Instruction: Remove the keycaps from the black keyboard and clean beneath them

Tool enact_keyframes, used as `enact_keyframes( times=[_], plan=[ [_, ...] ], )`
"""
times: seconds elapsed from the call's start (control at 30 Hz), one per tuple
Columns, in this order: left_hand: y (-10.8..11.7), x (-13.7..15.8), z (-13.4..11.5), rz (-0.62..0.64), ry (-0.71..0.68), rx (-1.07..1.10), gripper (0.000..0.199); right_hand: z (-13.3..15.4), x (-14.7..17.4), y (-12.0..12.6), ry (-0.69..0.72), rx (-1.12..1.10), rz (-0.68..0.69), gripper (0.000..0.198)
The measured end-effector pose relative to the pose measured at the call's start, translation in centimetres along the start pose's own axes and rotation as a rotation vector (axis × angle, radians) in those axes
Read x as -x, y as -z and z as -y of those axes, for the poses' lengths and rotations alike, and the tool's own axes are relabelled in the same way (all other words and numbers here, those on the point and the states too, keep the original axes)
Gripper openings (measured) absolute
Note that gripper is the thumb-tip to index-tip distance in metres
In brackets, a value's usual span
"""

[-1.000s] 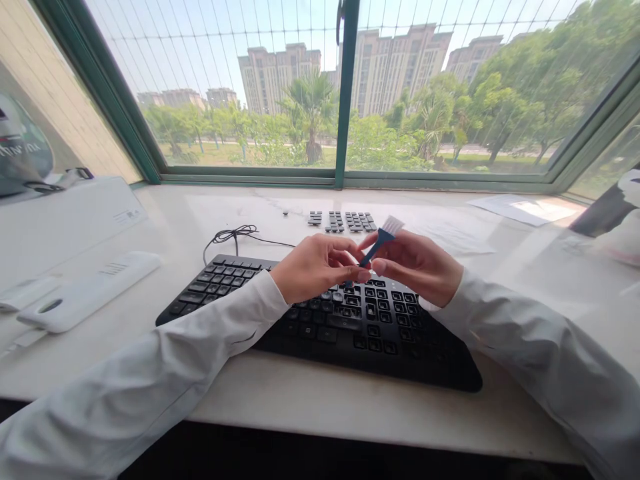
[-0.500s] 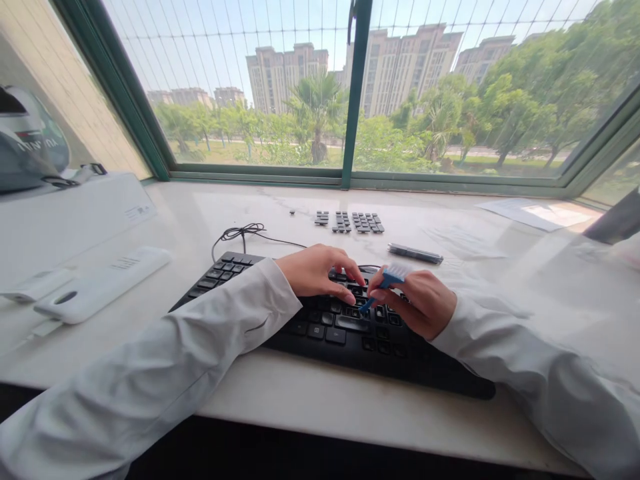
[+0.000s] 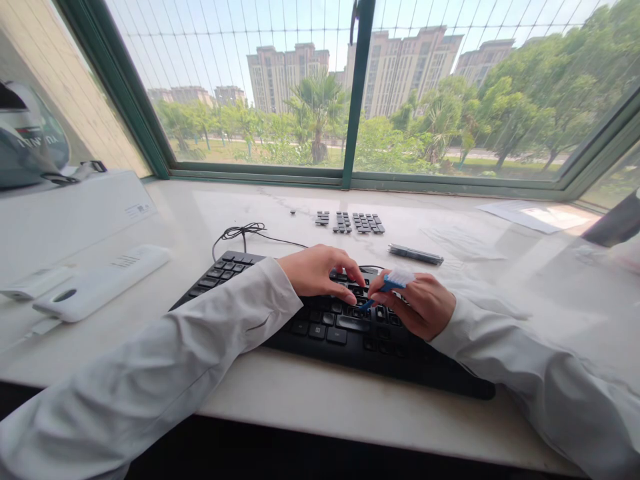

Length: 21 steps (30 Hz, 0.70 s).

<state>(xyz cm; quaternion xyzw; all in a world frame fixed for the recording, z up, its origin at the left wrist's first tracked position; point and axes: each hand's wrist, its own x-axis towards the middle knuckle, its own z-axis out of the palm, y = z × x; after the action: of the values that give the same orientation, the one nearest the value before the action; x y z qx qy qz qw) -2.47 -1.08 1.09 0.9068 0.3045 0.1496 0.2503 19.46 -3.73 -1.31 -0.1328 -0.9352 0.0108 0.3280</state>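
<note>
A black keyboard [image 3: 320, 347] lies at an angle on the white counter, many keycaps gone from its right part and open sockets showing. My left hand [image 3: 320, 272] rests over its middle, thumb and forefinger apart with nothing between them; the other fingers are partly hidden. My right hand [image 3: 423, 303] is closed round a small blue brush [image 3: 397, 280] with white bristles. The bristles point up and away, while the brush's thin blue end reaches down to the bare key sockets near my left thumb.
Removed keycaps [image 3: 369, 223] sit in groups behind the keyboard, with a single keycap [image 3: 293, 213] apart to the left. A dark, pen-like tool [image 3: 415, 254] lies to their right. The coiled cable [image 3: 243, 231], white devices [image 3: 103, 283], papers [image 3: 535, 215] and window frame [image 3: 260, 173] surround the work.
My right hand has tilted the brush slightly, its bristle head shifting a little to the right and down. My left hand stays in nearly the same place on the keyboard.
</note>
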Motion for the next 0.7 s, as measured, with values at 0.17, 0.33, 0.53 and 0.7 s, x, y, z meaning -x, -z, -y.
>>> enact_keyframes(
  times=[0.17,0.33,0.53,0.7],
  plan=[
    [0.00,0.02,0.00,0.003,0.009,0.002,0.032,0.05,0.02,0.11,0.010,0.013,-0.040,0.008],
    [-0.06,0.06,0.17,0.000,0.006,0.008,0.033,0.11,-0.10,0.15,0.077,-0.005,-0.056,0.009],
    [-0.08,0.03,0.11,-0.008,0.007,0.017,0.033,0.15,-0.12,0.17,0.069,-0.009,-0.020,0.010],
    [-0.07,0.04,0.02,-0.013,0.005,0.017,0.032,0.13,-0.04,0.17,0.059,-0.023,0.009,0.009]
  ],
)
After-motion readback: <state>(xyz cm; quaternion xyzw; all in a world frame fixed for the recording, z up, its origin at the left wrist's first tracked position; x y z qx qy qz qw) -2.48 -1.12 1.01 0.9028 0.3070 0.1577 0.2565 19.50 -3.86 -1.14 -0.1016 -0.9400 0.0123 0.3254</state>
